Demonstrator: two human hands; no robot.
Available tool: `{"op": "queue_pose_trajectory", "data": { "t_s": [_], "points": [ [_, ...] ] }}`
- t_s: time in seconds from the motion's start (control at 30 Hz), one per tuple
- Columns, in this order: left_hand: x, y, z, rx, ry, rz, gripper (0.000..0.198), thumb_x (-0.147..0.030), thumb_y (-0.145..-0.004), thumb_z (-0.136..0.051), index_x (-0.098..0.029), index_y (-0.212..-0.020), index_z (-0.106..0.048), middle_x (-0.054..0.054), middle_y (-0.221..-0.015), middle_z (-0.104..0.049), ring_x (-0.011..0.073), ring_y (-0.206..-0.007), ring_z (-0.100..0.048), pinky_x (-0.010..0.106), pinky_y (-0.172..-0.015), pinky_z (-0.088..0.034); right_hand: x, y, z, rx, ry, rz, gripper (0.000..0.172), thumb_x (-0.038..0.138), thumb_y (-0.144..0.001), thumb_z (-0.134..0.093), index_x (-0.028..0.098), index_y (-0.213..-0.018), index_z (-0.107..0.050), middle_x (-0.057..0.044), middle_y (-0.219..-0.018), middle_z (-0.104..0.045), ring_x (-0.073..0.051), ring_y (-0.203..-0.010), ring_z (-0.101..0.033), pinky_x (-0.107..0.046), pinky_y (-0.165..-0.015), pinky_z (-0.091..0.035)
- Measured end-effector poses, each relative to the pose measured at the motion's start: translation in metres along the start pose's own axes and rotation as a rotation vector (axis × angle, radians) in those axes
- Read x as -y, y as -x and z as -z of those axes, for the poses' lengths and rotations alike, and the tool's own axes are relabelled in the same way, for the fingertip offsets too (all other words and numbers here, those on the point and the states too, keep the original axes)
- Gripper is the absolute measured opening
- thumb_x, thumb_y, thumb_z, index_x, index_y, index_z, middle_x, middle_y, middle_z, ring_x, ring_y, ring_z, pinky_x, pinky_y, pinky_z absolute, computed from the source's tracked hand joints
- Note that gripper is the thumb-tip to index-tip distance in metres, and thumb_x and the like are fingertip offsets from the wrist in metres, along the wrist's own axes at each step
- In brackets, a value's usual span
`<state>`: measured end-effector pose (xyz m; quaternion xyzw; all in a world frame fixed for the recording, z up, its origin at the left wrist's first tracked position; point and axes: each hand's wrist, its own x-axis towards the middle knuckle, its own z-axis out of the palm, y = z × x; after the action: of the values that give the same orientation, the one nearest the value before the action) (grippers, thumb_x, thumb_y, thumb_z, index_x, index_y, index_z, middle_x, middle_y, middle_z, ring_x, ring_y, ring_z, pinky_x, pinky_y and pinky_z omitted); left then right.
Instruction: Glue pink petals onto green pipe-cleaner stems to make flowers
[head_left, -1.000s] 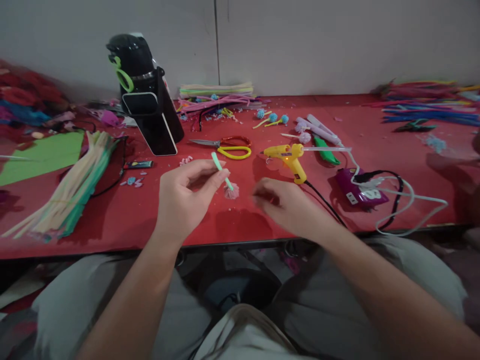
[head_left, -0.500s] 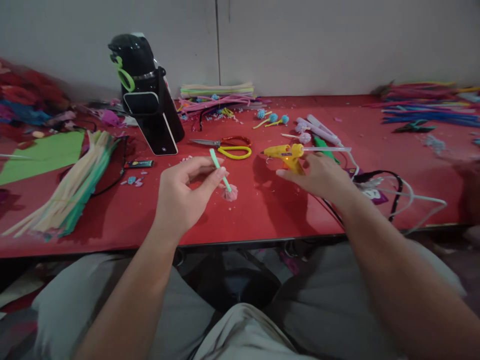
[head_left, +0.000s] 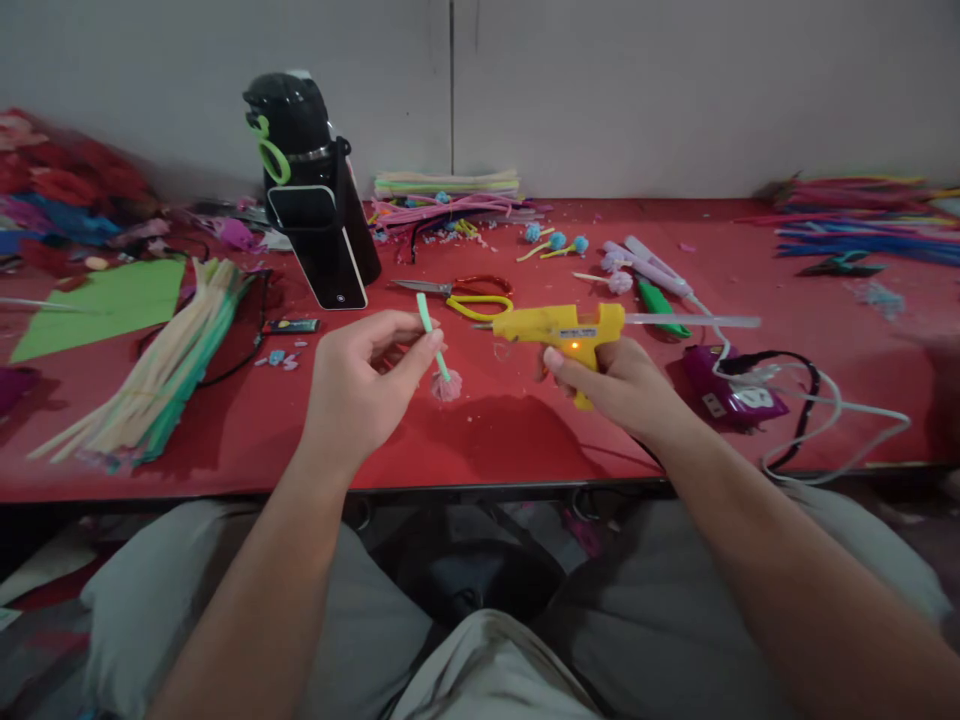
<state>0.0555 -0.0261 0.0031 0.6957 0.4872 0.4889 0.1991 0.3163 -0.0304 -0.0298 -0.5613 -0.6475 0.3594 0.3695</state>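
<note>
Between the thumb and fingers of my left hand (head_left: 371,375) is a short light-green pipe cleaner stem (head_left: 427,318), tilted, with a fluffy pink pom-like flower head (head_left: 447,386) at its lower end. My right hand (head_left: 619,385) grips the handle of a yellow hot glue gun (head_left: 551,322). A small orange light glows on its side, and a clear glue stick (head_left: 690,320) sticks out of its back. The nozzle points left at the pink flower, a short way apart from it. Behind the gun's tip lie scissors (head_left: 480,303) with red and yellow handles.
A black bottle (head_left: 296,110) with a phone (head_left: 330,250) against it stands at the back left. Pale and green pipe cleaners (head_left: 161,370) lie left. Small blue flowers (head_left: 556,241), a green-handled tool (head_left: 661,308) and a purple power block (head_left: 731,390) with looping cables lie right of centre.
My right hand has lifted the glue gun off the table and brought it left and nearer. My left hand still holds the flower by its stem, almost in place.
</note>
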Motion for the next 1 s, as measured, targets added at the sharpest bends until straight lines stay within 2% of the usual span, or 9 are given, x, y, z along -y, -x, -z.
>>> {"op": "queue_pose_trajectory", "data": {
  "t_s": [0.13,0.23,0.33,0.47,0.63,1.0],
  "points": [
    [0.003,-0.003,0.003,-0.013,0.015,0.020,0.005,-0.025,-0.083,-0.074,-0.020,-0.083,-0.075,0.002,-0.077,-0.078,0.0154,-0.067,-0.072,0.022,-0.056,-0.054,0.012,0.018,-0.006,0.083,0.023,0.045,0.041,0.059,-0.087,-0.064,0.021,-0.077,-0.073,-0.002,-0.066,-0.063,-0.016,-0.060,-0.056,-0.029,-0.056,-0.043],
    [0.004,-0.003,0.002,-0.014,0.025,0.032,0.007,-0.026,-0.082,-0.075,-0.020,-0.083,-0.076,0.001,-0.076,-0.078,0.0150,-0.066,-0.071,0.021,-0.056,-0.053,0.013,0.021,-0.011,0.135,0.034,0.092,0.038,0.058,-0.089,-0.064,0.022,-0.080,-0.073,-0.003,-0.075,-0.069,-0.020,-0.069,-0.061,-0.031,-0.065,-0.047],
    [0.004,-0.003,0.002,-0.016,0.024,0.036,0.008,-0.028,-0.082,-0.075,-0.020,-0.083,-0.076,0.002,-0.077,-0.078,0.0149,-0.066,-0.071,0.022,-0.056,-0.053,0.012,0.020,-0.015,0.162,0.062,0.137,0.037,0.057,-0.091,-0.060,0.022,-0.085,-0.073,-0.002,-0.078,-0.070,-0.020,-0.072,-0.062,-0.031,-0.067,-0.047],
    [0.005,-0.002,0.002,-0.014,0.039,0.039,0.009,-0.030,-0.083,-0.075,-0.021,-0.085,-0.076,0.002,-0.080,-0.079,0.0153,-0.067,-0.071,0.023,-0.056,-0.053,0.012,0.021,-0.017,0.153,0.116,0.123,0.039,0.059,-0.092,-0.058,0.022,-0.085,-0.071,-0.001,-0.077,-0.067,-0.019,-0.069,-0.060,-0.030,-0.064,-0.045],
    [0.005,-0.002,0.002,-0.011,0.035,0.030,0.009,-0.029,-0.083,-0.075,-0.020,-0.084,-0.076,0.002,-0.078,-0.078,0.0150,-0.066,-0.070,0.022,-0.056,-0.053,0.017,0.022,-0.016,0.143,0.159,0.121,0.046,0.061,-0.091,-0.056,0.021,-0.071,-0.063,0.000,-0.063,-0.057,-0.016,-0.060,-0.053,-0.029,-0.058,-0.040],
    [0.002,-0.001,0.003,0.002,-0.016,0.090,0.012,-0.031,-0.084,-0.072,-0.020,-0.084,-0.074,0.001,-0.078,-0.077,0.0149,-0.067,-0.071,0.022,-0.059,-0.056,0.021,0.023,-0.019,0.137,0.215,0.123,0.051,0.063,-0.091,-0.052,0.020,-0.063,-0.050,0.002,-0.058,-0.047,-0.012,-0.054,-0.045,-0.027,-0.052,-0.034]
  ]
}}
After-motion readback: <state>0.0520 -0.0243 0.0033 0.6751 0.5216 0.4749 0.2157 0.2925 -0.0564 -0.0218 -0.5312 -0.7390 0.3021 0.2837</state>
